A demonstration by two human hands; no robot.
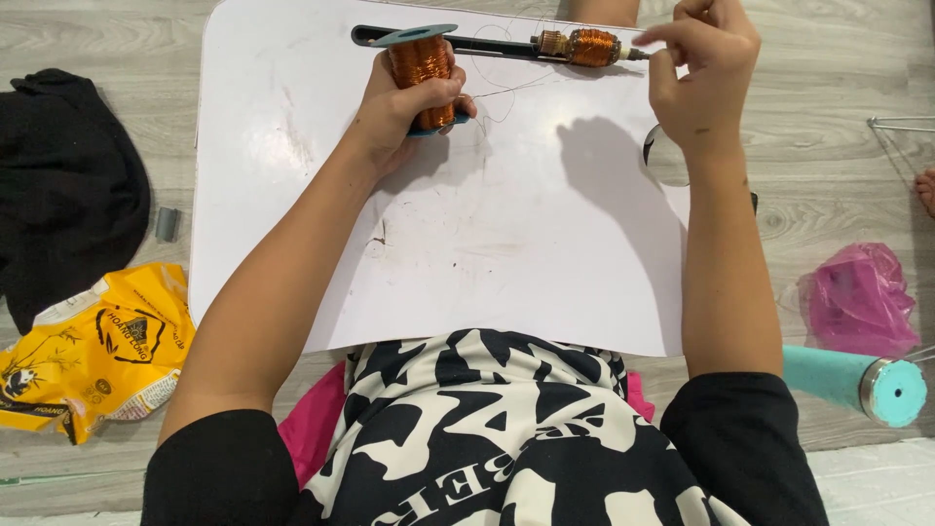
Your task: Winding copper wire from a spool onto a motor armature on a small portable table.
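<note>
My left hand (404,112) grips a spool of copper wire (420,60) with teal end caps, held upright on the white tabletop (487,234). Behind it, along the table's far edge, lies a small motor armature (582,47) wound with copper wire, on a shaft that rests in a black slot (467,42). My right hand (699,73) is at the armature's right end, fingers pinched together on a thin strand of wire. Loose thin wire (502,93) curls on the table between the spool and the armature.
The low white table stands on a grey wood-look floor. To the left lie a black cloth (63,185), a yellow plastic bag (93,351) and a small grey cylinder (168,224). On the right are a pink bag (857,297), a teal tube (857,380) and a metal wire frame (901,127).
</note>
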